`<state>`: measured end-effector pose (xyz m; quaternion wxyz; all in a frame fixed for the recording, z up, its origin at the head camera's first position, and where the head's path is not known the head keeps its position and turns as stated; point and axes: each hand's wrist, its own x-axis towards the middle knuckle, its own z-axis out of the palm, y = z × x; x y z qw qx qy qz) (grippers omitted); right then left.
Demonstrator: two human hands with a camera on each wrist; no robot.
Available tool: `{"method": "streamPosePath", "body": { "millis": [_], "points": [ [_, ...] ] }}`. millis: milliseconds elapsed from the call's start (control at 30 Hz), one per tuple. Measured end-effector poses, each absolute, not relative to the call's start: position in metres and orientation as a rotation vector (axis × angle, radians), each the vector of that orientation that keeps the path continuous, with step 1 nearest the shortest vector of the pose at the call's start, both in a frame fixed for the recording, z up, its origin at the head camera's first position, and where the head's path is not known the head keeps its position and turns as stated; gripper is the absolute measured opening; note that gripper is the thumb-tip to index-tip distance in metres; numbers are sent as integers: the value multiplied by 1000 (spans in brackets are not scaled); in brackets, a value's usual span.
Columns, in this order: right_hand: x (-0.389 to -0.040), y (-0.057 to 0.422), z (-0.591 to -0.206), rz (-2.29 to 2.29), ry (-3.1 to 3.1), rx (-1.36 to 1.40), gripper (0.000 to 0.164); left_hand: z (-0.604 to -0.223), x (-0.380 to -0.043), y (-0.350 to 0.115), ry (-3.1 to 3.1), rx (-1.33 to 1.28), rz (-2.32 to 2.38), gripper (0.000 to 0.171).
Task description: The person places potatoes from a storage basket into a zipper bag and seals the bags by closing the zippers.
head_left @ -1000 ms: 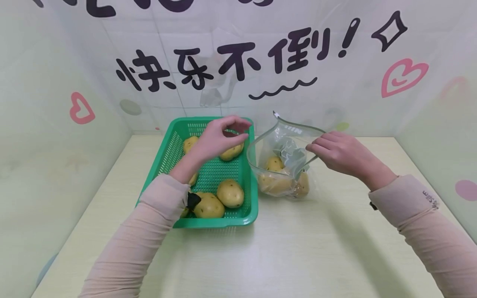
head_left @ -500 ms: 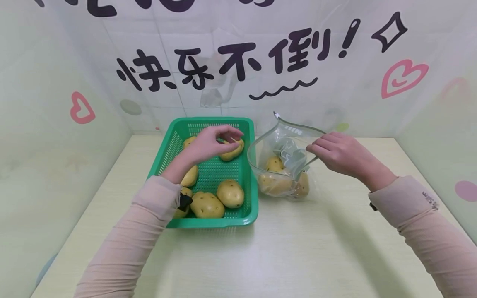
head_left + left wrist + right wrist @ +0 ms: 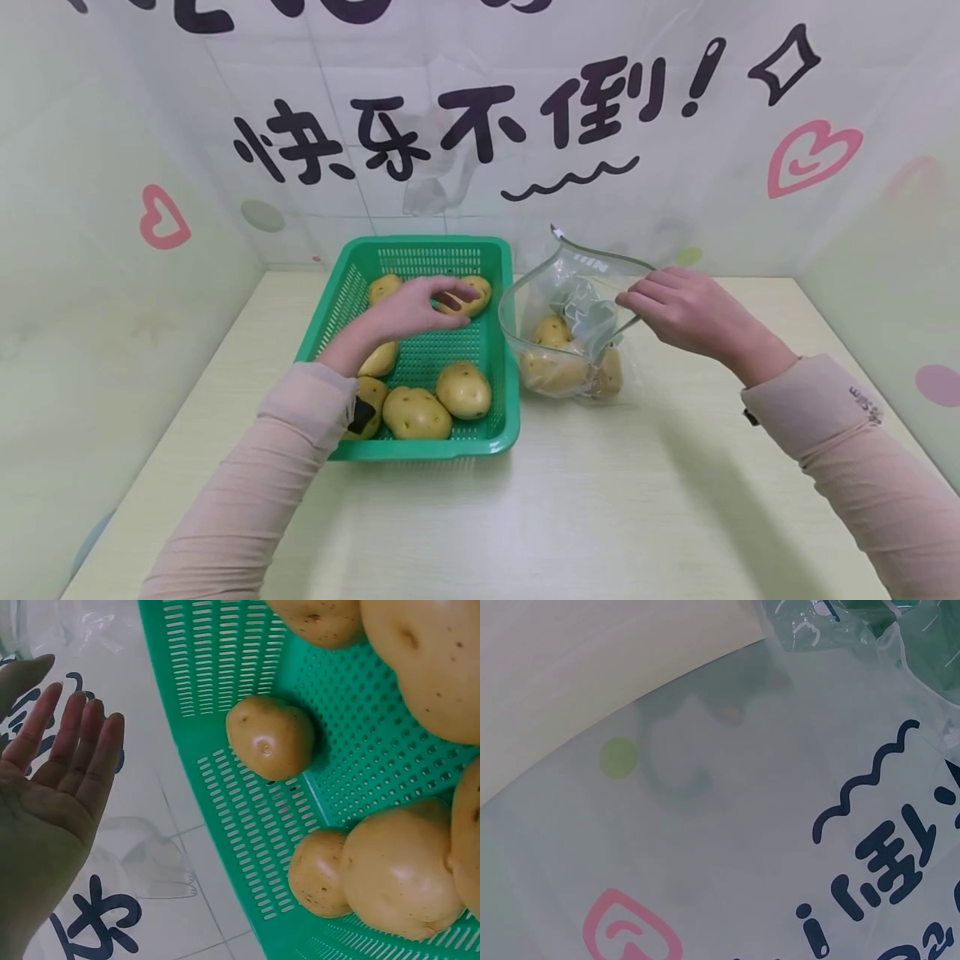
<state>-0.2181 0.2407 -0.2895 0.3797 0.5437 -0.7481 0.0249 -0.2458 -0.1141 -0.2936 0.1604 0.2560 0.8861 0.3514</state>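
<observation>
Over the green plastic basket (image 3: pixel 516 417), my left hand (image 3: pixel 416 310) hovers with fingers relaxed and nothing in them. Its fingertips overlap the potato (image 3: pixel 477 293) at the basket's back right in the head view. In the left wrist view the hand (image 3: pixel 56 776) shows an empty palm, apart from the potatoes. My right hand (image 3: pixel 682 312) pinches the rim of a clear zip bag (image 3: pixel 517 333), holding its mouth wide. Inside the bag lie several potatoes (image 3: pixel 555 371). The right wrist view shows part of the bag (image 3: pixel 817 630) but not the hand.
More potatoes (image 3: pixel 417 413) lie in the basket, several along its front and left. The basket stands left of the bag on a pale table (image 3: pixel 585 517). A printed white curtain (image 3: pixel 465 192) closes off the back and sides.
My left hand has come down and back, leftward from near the bag's side, to lie over the back right potato. The right hand and the bag have stayed in place.
</observation>
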Motion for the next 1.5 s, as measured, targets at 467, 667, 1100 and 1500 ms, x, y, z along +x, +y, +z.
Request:
{"method": "streamPosePath", "body": {
  "millis": [467, 667, 1100, 1500],
  "points": [
    [-218, 241, -293, 54, -1910, 1377, 33, -313, -247, -117, 2405, 721, 828, 53],
    [-218, 241, -294, 55, -1918, 1375, 35, -318, -247, -117, 2339, 688, 750, 56],
    [-216, 241, -291, 53, -1923, 1377, 34, -329, -245, -115, 2254, 652, 613, 60],
    [-217, 241, -291, 42, -1925, 1367, 33, -332, -243, -113, 2188, 644, 527, 68]
  ]
}}
